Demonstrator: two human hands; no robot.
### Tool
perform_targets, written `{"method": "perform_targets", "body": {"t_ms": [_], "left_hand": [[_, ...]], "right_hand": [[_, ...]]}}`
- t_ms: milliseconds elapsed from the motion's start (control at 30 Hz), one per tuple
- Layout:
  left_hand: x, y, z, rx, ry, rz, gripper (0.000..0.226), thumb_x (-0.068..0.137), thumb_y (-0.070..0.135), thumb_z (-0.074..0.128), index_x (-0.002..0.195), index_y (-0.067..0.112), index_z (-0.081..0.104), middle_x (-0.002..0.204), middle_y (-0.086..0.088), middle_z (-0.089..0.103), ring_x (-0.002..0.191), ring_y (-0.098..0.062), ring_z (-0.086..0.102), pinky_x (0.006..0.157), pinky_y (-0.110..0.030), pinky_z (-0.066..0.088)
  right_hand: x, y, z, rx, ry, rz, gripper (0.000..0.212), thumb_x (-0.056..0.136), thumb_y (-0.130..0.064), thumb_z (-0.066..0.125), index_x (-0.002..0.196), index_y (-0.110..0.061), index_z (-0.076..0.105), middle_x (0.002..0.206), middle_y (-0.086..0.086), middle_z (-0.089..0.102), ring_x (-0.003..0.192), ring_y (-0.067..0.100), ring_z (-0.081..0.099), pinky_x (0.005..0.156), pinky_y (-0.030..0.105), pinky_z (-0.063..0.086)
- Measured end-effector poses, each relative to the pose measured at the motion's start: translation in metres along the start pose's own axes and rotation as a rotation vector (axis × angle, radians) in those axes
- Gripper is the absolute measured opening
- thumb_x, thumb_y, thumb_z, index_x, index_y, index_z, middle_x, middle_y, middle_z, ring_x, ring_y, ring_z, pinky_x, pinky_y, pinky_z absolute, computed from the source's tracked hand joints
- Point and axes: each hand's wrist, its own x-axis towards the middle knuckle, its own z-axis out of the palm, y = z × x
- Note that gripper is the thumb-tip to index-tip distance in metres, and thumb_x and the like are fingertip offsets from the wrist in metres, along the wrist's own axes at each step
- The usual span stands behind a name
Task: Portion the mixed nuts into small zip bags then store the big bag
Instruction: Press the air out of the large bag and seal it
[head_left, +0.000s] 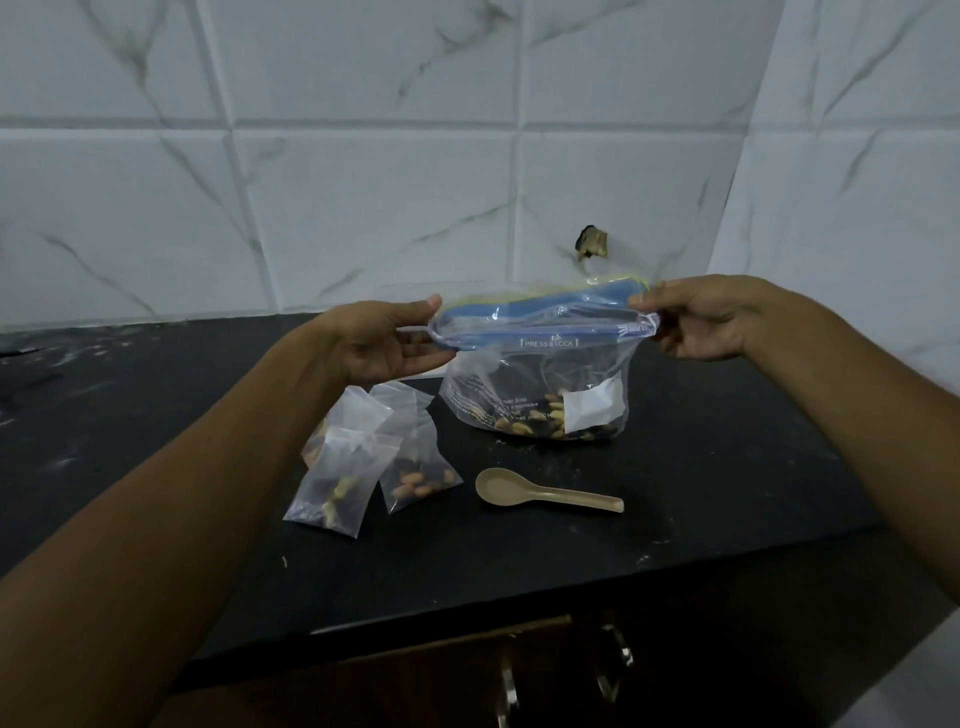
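Big bag (540, 384) stands upright on the black counter (701, 467), toward the back near the tiled wall (363, 182), its base spread by a shallow layer of mixed nuts (535, 421). Left hand (387, 343) has the left end of the zip strip, thumb on top and fingers under; right hand (706, 319) pinches the right end between thumb and forefinger. Mouth looks partly open — the blue strip bows apart in the middle. Thin clear film, soft and crinkly; it holds no shape of its own, stands only because the nuts weight the bottom and the hands keep the top taut. Judged light now, with most of the volume air. The film will likely be slick, so the stiffer zip strip is the sensible place to take hold, at both ends as now, then run a pinch along the "press & lock" line to close it. Lifting by one corner would probably let the load swing and the bag fold. Three small zip bags (374, 457) lie filled in a loose overlapping cluster near the left forearm, a tan spoon (540, 491) just beside them on the counter, apart from the big bag. Small bags are floppy too — best lifted by their top edges. Cabinet handles (613, 670) show below the counter edge.
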Motion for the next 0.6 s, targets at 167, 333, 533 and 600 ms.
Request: {"method": "perform_targets", "body": {"t_ms": [167, 333, 533, 600], "left_hand": [[-0.003, 0.002, 0.003, -0.029, -0.049, 0.027, 0.017, 0.098, 0.016, 0.050, 0.097, 0.000, 0.058, 0.090, -0.019, 0.068, 0.072, -0.024, 0.074, 0.062, -0.030, 0.061], [-0.007, 0.002, 0.004, 0.100, -0.089, 0.051, 0.014, 0.097, 0.009, 0.050, 0.101, 0.000, 0.060, 0.085, -0.013, 0.073, 0.074, -0.020, 0.074, 0.061, -0.026, 0.060], [0.003, 0.002, 0.009, 0.394, 0.061, 0.058, 0.011, 0.090, 0.012, 0.063, 0.080, 0.008, 0.063, 0.078, -0.009, 0.066, 0.068, -0.017, 0.065, 0.054, -0.023, 0.057], [0.005, 0.001, 0.007, 0.491, 0.142, 0.063, 0.016, 0.089, 0.012, 0.065, 0.074, 0.008, 0.062, 0.069, -0.007, 0.060, 0.065, -0.016, 0.055, 0.047, -0.020, 0.052]], "right_hand": [[-0.003, -0.006, 0.006, 0.052, 0.057, -0.022, 0.016, 0.086, -0.007, 0.065, 0.075, -0.016, 0.056, 0.080, 0.001, 0.061, 0.074, 0.013, 0.058, 0.064, 0.025, 0.046], [-0.003, -0.004, 0.013, 0.104, 0.114, -0.110, 0.031, 0.088, 0.002, 0.059, 0.069, -0.017, 0.045, 0.051, 0.000, 0.057, 0.039, 0.005, 0.048, 0.037, 0.014, 0.032], [-0.002, 0.000, 0.036, -0.110, 0.331, -0.355, 0.031, 0.078, 0.015, 0.054, 0.066, -0.014, 0.049, 0.059, 0.008, 0.043, 0.037, 0.009, 0.035, 0.036, 0.011, 0.020], [-0.002, 0.000, 0.039, -0.314, 0.444, -0.463, 0.028, 0.075, 0.013, 0.056, 0.067, -0.014, 0.054, 0.062, 0.010, 0.047, 0.037, 0.011, 0.044, 0.035, 0.013, 0.027]]}}
